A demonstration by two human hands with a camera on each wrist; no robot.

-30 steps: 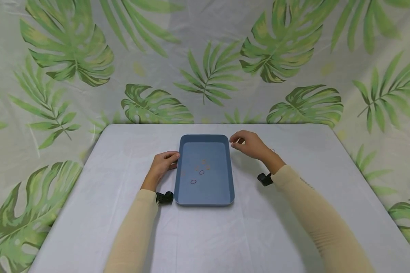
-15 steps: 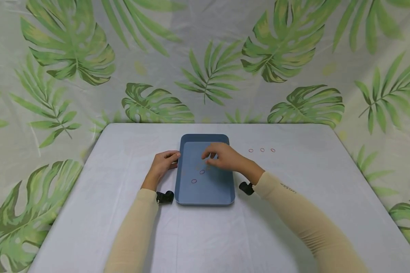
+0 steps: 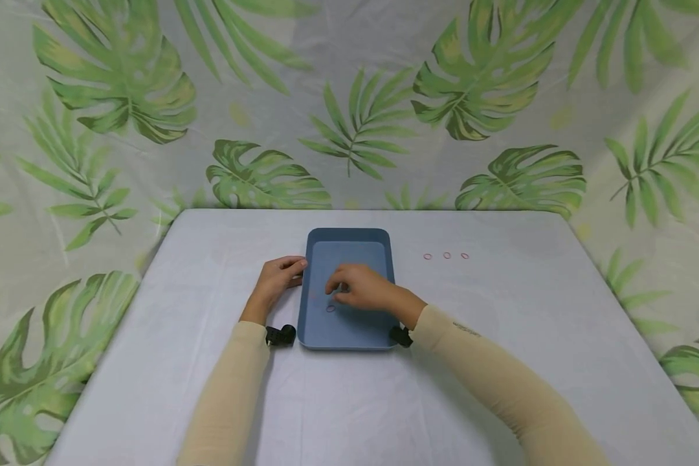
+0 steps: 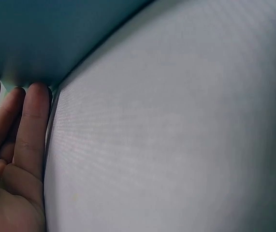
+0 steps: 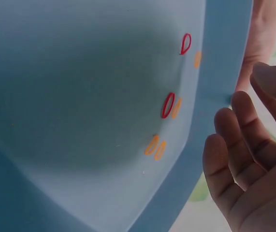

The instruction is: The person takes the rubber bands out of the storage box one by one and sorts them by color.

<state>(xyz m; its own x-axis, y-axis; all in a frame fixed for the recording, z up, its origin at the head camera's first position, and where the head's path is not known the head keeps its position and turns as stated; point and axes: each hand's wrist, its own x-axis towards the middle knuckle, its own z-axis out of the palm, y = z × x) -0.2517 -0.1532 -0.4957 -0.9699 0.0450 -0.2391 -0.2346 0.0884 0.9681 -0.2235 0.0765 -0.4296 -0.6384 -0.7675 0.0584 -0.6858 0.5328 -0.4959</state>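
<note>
We find the right hand (image 3: 362, 288) over the middle of the blue tray (image 3: 349, 335), its fingers loosely bent and the thumb apart from them, with nothing visible in its hold. A second ago we see it beyond the tray's right edge, above the white table (image 3: 151, 362); half a second ago it is over the tray's far half; now it is further left and closer to the near end. In the head view it covers most of what lies in the tray, leaving one red ring (image 3: 328, 310) plainly in sight. From the right wrist we make out two red rings (image 5: 165, 105) and four orange rings (image 5: 176, 108) on the tray floor, with the fingers apart from them.

The left hand (image 3: 275, 279) is where both earlier frames have it: it holds the tray's left edge, thumb at the rim and fingers nearly straight against the outer wall. The tray stays in place too.

To its right we count three red rings (image 3: 446, 258) in a row on the table, near one another but apart. Half a second ago they look the same; a second ago the right hand and wrist hide all but part of one.
</note>
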